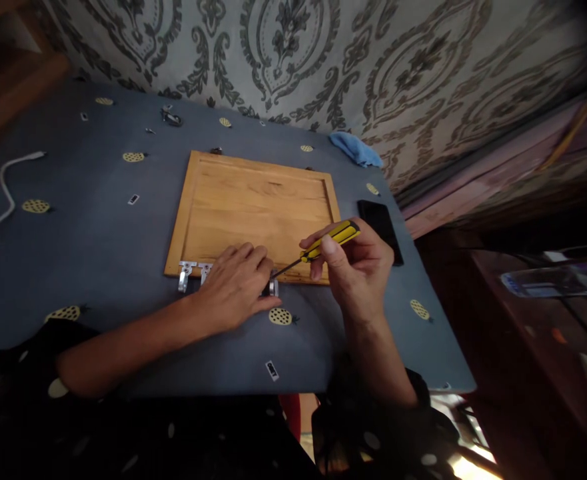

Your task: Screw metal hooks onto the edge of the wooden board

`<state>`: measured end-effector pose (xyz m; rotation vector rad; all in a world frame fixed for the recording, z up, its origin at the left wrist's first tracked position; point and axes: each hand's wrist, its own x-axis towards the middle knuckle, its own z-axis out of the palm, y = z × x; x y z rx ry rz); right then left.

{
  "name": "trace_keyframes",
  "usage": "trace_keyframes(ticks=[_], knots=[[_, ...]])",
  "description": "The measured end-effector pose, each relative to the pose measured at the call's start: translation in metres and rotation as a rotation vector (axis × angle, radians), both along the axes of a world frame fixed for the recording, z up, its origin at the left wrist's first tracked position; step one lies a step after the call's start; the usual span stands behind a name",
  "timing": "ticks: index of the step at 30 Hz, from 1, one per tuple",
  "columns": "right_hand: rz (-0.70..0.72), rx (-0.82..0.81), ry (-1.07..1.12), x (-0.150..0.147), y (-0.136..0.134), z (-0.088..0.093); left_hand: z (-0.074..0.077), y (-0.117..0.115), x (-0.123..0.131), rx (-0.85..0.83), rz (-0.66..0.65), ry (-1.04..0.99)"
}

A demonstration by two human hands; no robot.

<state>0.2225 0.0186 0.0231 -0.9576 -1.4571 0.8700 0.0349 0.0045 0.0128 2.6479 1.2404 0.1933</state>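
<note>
A framed wooden cabinet door (258, 207) lies flat on the table. Along its near edge, a silver hinge (274, 288) is partly covered by my left hand (234, 283), whose fingers press down on it with the thumb on the near side. In my right hand (362, 277) is a yellow and black screwdriver (336, 239), slanting down to the left, its tip at that hinge. Whether the tip sits in a screw is too small to tell. Another silver hinge (184, 277) sits at the door's near left corner, with a metal plate (204, 269) beside it.
The table has a blue-grey cover (98, 247) with pineapple prints. A black phone (380, 230) lies right of the door, a blue cloth (356, 148) at the back right. Behind the door is a small dark metal part (172, 117). A white cable (7, 190) runs along the left.
</note>
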Motion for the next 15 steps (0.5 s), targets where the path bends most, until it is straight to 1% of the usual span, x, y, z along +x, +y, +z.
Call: trace_keyframes(ticks=[3, 7, 9, 15], knots=[[0.027, -0.014, -0.001, 0.002, 0.0002, 0.0002, -0.0021, 0.0001, -0.0007, 0.017, -0.006, -0.012], [0.091, -0.086, 0.017, 0.0063, 0.0006, 0.0003, -0.005, 0.0004, -0.0018, 0.046, -0.012, -0.042], [0.102, -0.098, 0.018, 0.007, 0.001, 0.0005, -0.0055, 0.0004, -0.0018, 0.057, -0.015, -0.038], [0.014, -0.053, 0.054, 0.0024, 0.003, -0.0008, -0.0054, 0.0, -0.0018, 0.045, -0.006, -0.033]])
